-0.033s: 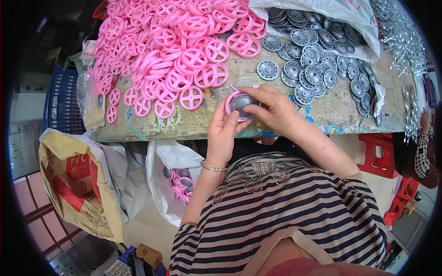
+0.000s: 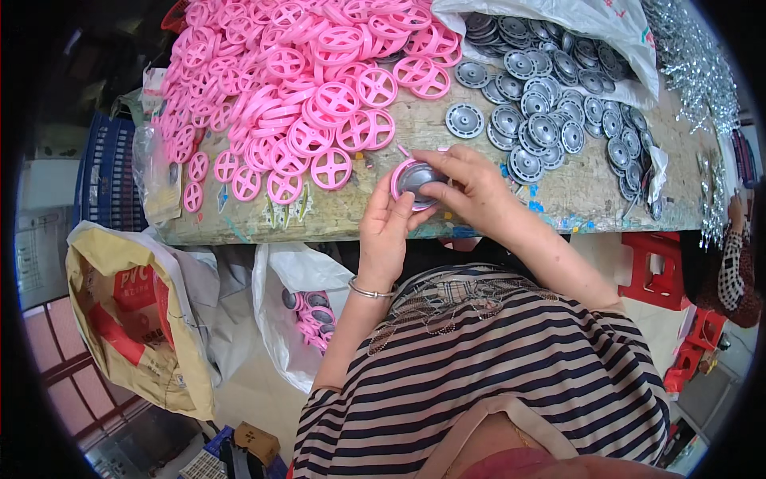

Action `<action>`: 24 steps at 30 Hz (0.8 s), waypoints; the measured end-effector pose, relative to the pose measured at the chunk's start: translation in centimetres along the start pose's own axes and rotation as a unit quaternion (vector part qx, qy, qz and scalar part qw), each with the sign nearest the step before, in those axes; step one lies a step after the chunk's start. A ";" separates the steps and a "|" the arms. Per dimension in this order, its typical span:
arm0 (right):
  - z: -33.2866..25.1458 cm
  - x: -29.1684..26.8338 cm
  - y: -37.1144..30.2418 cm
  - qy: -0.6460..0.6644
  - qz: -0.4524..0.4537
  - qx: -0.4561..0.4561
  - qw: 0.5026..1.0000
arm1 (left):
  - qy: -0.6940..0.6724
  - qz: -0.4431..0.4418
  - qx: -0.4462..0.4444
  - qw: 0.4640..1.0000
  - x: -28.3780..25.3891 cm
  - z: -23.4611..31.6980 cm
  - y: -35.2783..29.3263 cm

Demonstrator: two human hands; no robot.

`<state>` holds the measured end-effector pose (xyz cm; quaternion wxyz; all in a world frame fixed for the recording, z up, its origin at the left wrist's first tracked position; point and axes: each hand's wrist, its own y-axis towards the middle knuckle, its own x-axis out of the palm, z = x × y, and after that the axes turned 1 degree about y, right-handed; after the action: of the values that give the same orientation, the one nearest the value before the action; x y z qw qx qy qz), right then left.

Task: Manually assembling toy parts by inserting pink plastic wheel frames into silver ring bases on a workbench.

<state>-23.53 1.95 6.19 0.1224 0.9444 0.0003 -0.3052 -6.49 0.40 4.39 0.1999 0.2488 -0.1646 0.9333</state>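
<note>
Over the near edge of the table, both my hands hold one pink plastic wheel with a grey hubcap-like disc seated in or against its face; how far in it sits I cannot tell. My left hand is closed around the wheel's left and lower rim. With the thumb on the disc and the fingers over the far rim, my right hand grips from the right. A heap of pink spoked wheels spreads to the left. Loose grey discs lie on the right.
A white plastic bag lies by the grey discs, with silver tinsel farther right. Below the table, an open white sack holds wheels with discs; a tan sack stands left of it. Red stools and another person's sleeve are at right.
</note>
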 end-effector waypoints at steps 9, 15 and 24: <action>-0.9 0.6 -0.1 0.206 -0.076 0.227 0.949 | 0.071 -0.037 0.038 0.996 -0.9 -0.1 -1.2; -0.9 1.4 0.6 0.236 -0.104 0.171 0.951 | 0.145 0.030 0.051 0.988 -1.7 0.3 -3.0; 7.2 0.4 14.2 -0.103 -0.006 -0.021 0.994 | 0.465 0.409 0.199 0.760 -14.4 2.7 -14.2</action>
<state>-26.27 -13.51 3.59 0.1394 0.9052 -0.0005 -0.4015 12.50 7.37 1.94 -0.2025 -0.2719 0.0520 0.9393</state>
